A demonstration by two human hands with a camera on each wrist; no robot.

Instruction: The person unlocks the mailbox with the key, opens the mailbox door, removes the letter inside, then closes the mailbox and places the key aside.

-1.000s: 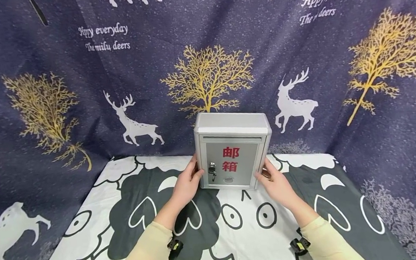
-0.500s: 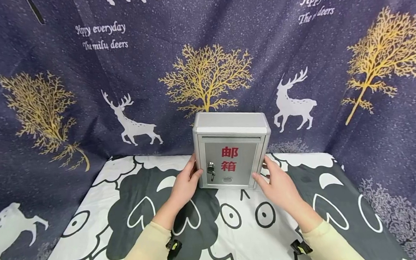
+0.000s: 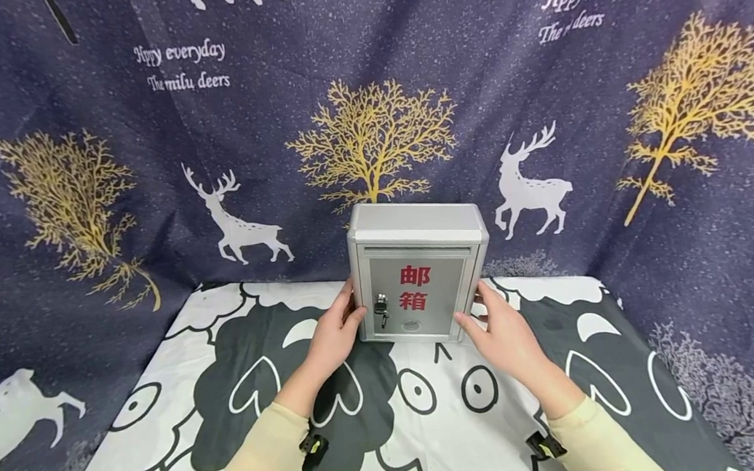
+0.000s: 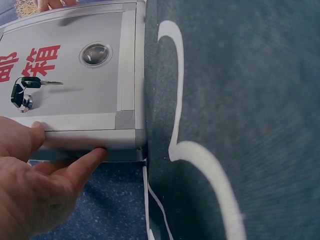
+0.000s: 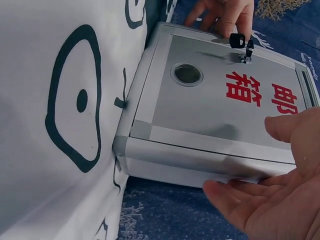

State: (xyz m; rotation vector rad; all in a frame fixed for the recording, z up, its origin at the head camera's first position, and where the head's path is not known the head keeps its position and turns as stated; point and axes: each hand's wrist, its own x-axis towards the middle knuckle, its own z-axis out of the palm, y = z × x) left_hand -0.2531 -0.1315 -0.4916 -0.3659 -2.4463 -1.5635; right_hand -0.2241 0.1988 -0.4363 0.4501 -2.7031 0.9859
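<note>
A silver metal mailbox (image 3: 414, 291) with red characters stands upright on the cloth-covered table, its slotted door facing me. My left hand (image 3: 334, 333) holds its left side, thumb at the front edge and fingers along the side wall. On the opposite side, my right hand (image 3: 505, 329) has its fingers extended by the side wall. Its thumb (image 5: 282, 127) appears lifted off the door, with a shadow on the panel. Keys (image 4: 30, 85) hang from the door lock at the left. A round dark window (image 5: 187, 75) sits low on the door. The mailbox's back is hidden.
A sheep-print cloth (image 3: 443, 435) covers the table. Close behind the mailbox hangs a dark blue curtain (image 3: 409, 138) with deer and golden trees. Both wrists carry black straps with small devices.
My right hand has loosened slightly, its thumb and fingers spreading from the mailbox's right side. The left hand stays in place. The whole view has shifted a little; the mailbox stands as before.
</note>
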